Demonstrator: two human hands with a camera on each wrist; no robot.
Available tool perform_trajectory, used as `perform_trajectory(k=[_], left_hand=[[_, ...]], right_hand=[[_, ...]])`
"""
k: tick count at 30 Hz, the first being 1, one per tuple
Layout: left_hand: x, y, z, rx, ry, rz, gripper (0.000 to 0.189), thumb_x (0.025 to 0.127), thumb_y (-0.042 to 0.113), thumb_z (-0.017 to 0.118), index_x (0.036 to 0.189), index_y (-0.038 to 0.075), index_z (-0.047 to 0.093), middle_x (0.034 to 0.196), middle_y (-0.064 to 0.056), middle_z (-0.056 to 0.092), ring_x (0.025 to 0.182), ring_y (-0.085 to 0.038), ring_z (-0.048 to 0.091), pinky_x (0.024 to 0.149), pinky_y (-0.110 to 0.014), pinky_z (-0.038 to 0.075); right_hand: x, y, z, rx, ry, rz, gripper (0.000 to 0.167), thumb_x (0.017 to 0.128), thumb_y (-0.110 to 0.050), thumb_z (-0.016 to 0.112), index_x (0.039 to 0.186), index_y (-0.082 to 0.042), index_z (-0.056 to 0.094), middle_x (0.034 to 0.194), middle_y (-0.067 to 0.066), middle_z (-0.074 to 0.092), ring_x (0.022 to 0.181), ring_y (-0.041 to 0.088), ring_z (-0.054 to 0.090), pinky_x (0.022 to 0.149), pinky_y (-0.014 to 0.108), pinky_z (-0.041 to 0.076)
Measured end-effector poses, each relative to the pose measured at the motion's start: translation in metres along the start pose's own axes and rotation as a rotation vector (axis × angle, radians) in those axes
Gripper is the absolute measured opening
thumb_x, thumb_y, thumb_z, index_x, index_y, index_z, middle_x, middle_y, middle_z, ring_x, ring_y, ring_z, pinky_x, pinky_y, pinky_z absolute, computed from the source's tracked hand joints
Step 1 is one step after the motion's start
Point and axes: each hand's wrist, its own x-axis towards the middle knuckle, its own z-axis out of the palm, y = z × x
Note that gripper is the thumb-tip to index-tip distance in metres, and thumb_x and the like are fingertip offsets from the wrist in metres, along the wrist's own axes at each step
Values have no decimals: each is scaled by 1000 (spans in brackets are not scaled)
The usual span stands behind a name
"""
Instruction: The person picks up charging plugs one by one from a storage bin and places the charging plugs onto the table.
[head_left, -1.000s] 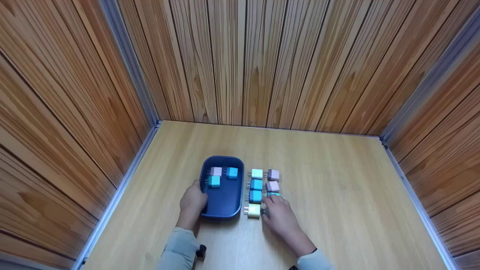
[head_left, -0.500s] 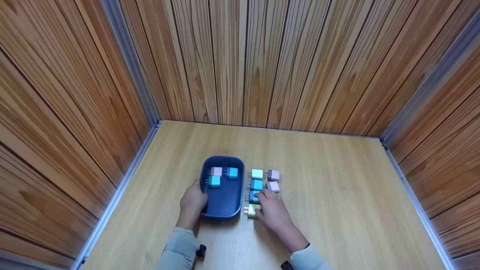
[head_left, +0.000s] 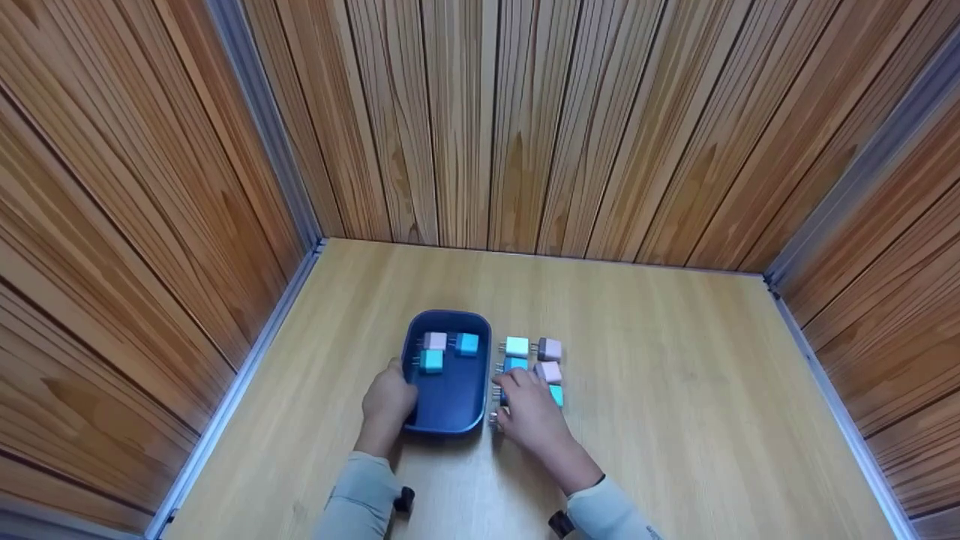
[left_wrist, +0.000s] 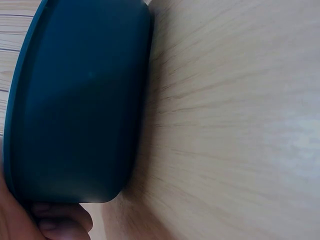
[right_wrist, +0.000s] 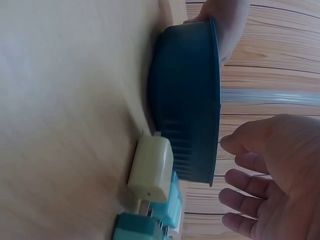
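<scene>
A dark blue tray (head_left: 446,405) has my left hand (head_left: 388,401) gripping its left side, the fingers curled beneath the rim. Inside sit a lilac plug charger (head_left: 435,341), a blue one and a teal charger (head_left: 431,361). My right hand (head_left: 531,412) hovers above the near end of two columns of chargers, its fingers slightly bent and nothing between them. Below it stands a pale yellow charger (right_wrist: 151,167), mostly covered by the hand in the head view. Farther along are a mint charger (head_left: 517,346), another lilac charger (head_left: 550,349) and a teal charger (head_left: 556,395).
The chargers stand just right of the tray, prongs toward it. A light wooden tabletop (head_left: 675,405) extends around them. Wood-panelled walls (head_left: 570,127) with metal corner strips (head_left: 262,120) enclose the left, back and right.
My right hand has moved left, from the right column of chargers to over the left column's near end. The right column's teal charger has come back into sight. My left hand stays on the tray.
</scene>
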Motion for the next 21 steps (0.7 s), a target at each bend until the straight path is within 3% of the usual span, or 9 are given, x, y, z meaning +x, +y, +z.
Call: perform_trajectory(k=[11,21], left_hand=[[1,-1,-1,-9,8,17,57,92,12,59,147,3,48,125,-21,68,110,-35,68,86,-56,53],[2,0,0,-11,-24,-17,61,95,13,59,153,4,42,137,-21,63,120,-36,64,94,-56,51]], right_hand=[[13,-17,4,12,-14,-25,48,95,-24,73,141,-17,60,134,4,57,121,22,52,107,44,45],[23,-33,13,26,-24,-81,47,95,-27,73,139,-17,61,136,2,56,124,21,52,107,43,47]])
